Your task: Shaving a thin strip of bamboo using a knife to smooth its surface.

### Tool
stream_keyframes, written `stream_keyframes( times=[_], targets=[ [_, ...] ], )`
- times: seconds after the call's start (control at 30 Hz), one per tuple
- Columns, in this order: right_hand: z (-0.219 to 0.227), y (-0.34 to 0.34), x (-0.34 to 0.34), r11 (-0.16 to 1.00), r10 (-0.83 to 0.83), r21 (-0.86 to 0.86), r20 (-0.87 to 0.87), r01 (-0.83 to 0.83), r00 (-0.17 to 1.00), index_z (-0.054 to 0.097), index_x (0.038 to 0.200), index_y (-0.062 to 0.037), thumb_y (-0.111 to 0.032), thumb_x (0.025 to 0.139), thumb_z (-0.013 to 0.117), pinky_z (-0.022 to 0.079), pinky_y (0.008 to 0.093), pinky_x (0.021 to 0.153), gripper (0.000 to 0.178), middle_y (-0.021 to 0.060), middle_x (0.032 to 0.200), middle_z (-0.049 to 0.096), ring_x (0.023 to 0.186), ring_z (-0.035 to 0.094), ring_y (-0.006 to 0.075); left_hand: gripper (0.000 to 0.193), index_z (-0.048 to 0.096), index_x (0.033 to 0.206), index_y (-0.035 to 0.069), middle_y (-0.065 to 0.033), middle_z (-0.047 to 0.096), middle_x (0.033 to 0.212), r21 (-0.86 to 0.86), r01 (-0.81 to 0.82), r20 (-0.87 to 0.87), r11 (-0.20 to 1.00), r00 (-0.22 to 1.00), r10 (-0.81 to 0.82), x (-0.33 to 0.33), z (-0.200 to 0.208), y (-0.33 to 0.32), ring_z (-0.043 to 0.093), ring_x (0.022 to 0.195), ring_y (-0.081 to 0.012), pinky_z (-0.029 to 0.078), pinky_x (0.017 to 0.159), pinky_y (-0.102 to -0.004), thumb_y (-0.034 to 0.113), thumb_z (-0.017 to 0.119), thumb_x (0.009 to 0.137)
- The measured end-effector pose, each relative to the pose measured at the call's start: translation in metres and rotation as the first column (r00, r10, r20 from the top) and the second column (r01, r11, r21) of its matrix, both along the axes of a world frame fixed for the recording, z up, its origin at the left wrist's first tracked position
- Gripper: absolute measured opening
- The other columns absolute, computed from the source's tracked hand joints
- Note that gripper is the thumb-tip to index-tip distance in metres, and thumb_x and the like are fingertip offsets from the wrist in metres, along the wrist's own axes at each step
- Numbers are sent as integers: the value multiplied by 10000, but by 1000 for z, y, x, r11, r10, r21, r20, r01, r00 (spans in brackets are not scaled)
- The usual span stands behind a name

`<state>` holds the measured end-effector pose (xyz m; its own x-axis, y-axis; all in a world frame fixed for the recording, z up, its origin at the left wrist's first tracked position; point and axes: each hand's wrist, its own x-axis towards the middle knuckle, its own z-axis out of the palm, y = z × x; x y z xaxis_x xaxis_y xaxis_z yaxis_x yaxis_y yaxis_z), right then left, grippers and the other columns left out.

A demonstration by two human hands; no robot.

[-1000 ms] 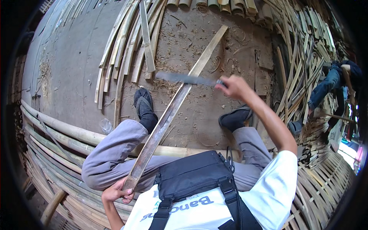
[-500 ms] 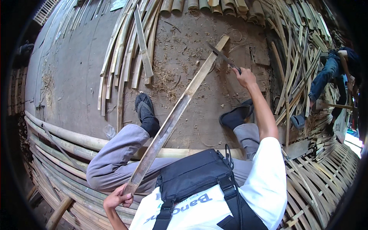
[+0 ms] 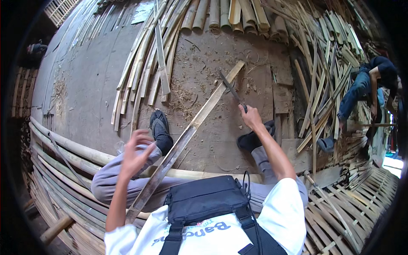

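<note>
A long split bamboo strip (image 3: 205, 111) runs slantwise from beside my left hip, over my leg, to the floor in front. Its far part is pale and scraped, its near part darker and hollow. My right hand (image 3: 251, 117) is closed round the handle of a knife (image 3: 230, 88), whose dark blade lies across the strip near its far end. Raised above my left knee, my left hand (image 3: 137, 152) is off the strip, fingers apart and slightly blurred, holding nothing.
Bamboo slats (image 3: 146, 68) lie in a bundle front left, with halved bamboo lengths (image 3: 214, 16) at the far side. Shavings (image 3: 183, 97) litter the floor. Bamboo poles (image 3: 68, 144) run beside me at left. At right, another person (image 3: 361, 91) stands by piled strips (image 3: 323, 85).
My left hand has let go of the strip's near end and moved up and forward. The knife and right hand have come back toward me and left. The view has shifted slightly.
</note>
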<state>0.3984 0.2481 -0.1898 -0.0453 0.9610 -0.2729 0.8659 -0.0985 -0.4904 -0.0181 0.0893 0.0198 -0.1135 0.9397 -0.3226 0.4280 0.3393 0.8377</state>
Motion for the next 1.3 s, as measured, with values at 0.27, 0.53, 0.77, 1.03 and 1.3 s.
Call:
stream_keyframes(
  times=[0.27, 0.53, 0.77, 1.03, 1.3],
  targets=[
    [51, -15, -5, 968, 243, -81, 107, -235, 964, 641, 935, 18, -568, 932, 467, 518, 513, 743, 611, 295, 828, 650, 855, 641, 466, 46, 403, 1023, 111, 24, 361, 682, -632, 405, 718, 660, 626, 303, 22, -85, -39, 337, 553, -73, 308, 457, -226, 103, 447, 1017],
    [-11, 15, 21, 996, 81, -50, 70, -77, 994, 652, 897, 3, -555, 931, 481, 507, 516, 743, 584, 300, 797, 639, 836, 632, 475, 126, 469, 1106, 68, 1, 415, 763, -782, 174, 486, 599, 772, 410, 6, 10, -88, 428, 622, -94, 345, 460, -242, 85, 505, 986],
    [-20, 11, 41, 987, 154, -66, 62, -150, 986, 652, 906, 29, -520, 939, 497, 505, 504, 717, 572, 289, 758, 631, 797, 621, 472, 141, 494, 1117, 64, -8, 420, 726, -854, 168, 421, 492, 779, 464, -26, 23, -101, 429, 589, -117, 346, 445, -255, 85, 513, 979],
    [-24, 6, 65, 977, 164, -139, -6, -163, 987, 646, 927, 41, -477, 949, 507, 462, 497, 684, 537, 306, 773, 611, 793, 600, 487, 173, 481, 1153, 72, -21, 422, 687, -892, 168, 391, 419, 752, 530, -30, 22, -97, 415, 562, -115, 342, 434, -260, 100, 511, 985],
    [-28, 6, 82, 975, 154, -160, -5, -153, 988, 659, 952, -13, -554, 923, 498, 508, 513, 721, 566, 280, 787, 648, 820, 636, 467, 176, 482, 1152, 81, -26, 430, 690, -907, 150, 356, 393, 770, 529, -24, 26, -91, 413, 557, -120, 336, 437, -261, 102, 520, 982]
  ],
)
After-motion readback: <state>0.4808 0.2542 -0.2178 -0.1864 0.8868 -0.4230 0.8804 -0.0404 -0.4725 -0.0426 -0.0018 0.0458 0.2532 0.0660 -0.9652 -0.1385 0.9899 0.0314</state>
